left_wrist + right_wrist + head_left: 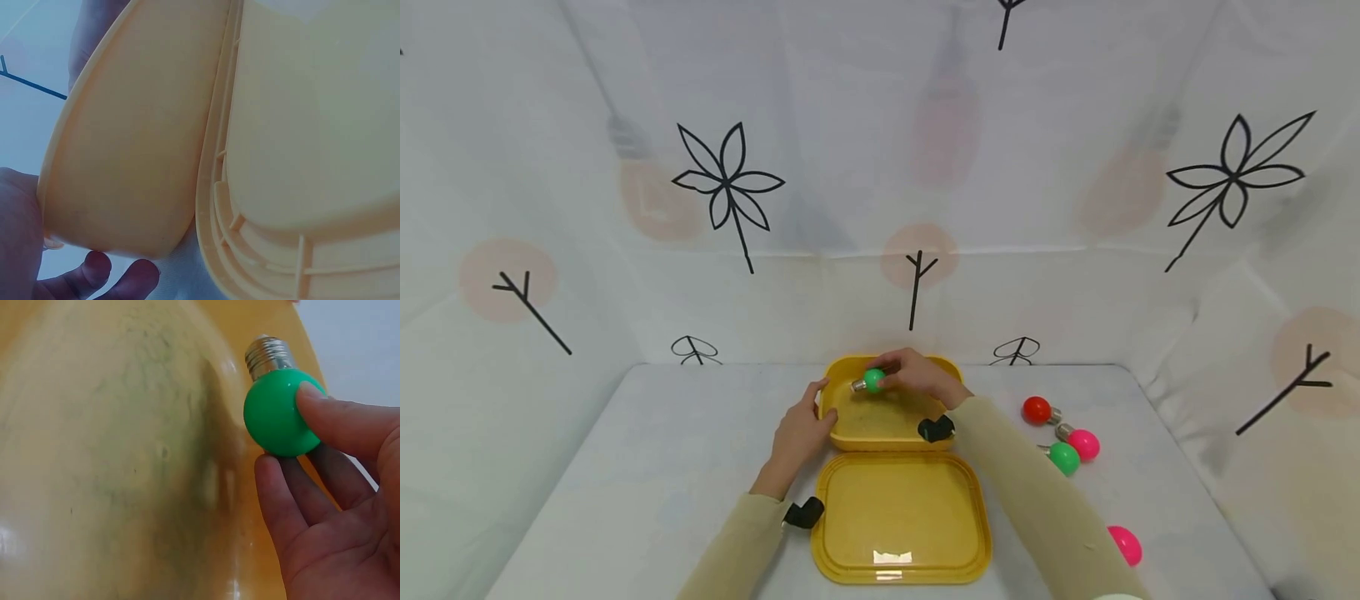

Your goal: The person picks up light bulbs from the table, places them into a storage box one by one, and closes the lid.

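A green light bulb (281, 415) with a silver screw base is pinched between the thumb and fingers of my right hand (917, 372). That hand holds it over the inside of a yellow plastic box (880, 444), the bulb lying roughly sideways with its base to the left. My left hand (801, 429) grips the box's left edge; in the left wrist view its fingertips (140, 278) are beside the outer wall. In front of the box lies a yellow lid (902, 517), its ribbed edge showing in the left wrist view.
To the right on the white table are a red bulb (1037, 410), a pink bulb (1084, 444) and another green bulb (1064, 457). A further pink bulb (1125, 545), partly hidden by the right sleeve (1037, 500), lies nearer. Patterned white cloth (842, 308) hangs behind.
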`<state>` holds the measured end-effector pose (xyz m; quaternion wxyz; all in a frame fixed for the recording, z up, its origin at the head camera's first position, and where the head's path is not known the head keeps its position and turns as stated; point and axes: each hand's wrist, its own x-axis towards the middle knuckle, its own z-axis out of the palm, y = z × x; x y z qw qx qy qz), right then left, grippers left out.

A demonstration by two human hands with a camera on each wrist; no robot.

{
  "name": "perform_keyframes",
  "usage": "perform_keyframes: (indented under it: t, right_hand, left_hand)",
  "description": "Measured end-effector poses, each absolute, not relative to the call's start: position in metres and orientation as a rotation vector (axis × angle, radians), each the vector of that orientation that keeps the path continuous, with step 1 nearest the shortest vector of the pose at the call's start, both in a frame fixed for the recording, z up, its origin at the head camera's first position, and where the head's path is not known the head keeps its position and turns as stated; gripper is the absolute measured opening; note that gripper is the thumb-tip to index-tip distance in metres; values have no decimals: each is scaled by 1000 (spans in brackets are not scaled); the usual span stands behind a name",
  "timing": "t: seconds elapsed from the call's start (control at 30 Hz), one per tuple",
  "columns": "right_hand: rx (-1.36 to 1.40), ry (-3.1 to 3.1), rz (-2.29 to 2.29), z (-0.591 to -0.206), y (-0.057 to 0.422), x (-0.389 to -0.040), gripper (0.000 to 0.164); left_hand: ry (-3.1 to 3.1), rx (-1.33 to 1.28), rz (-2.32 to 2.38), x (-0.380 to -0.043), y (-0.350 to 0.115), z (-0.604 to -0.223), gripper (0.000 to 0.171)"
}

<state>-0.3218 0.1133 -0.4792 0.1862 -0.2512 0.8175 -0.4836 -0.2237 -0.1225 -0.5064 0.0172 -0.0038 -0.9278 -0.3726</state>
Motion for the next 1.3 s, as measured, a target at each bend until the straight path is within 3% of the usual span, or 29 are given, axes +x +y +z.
perform_keyframes:
  t: [1.3]
  right_hand:
    - [-470, 2006, -1637, -515, 122, -328, 40]
  left_hand:
    - [-2865, -24, -1210, -219, -118, -510, 52]
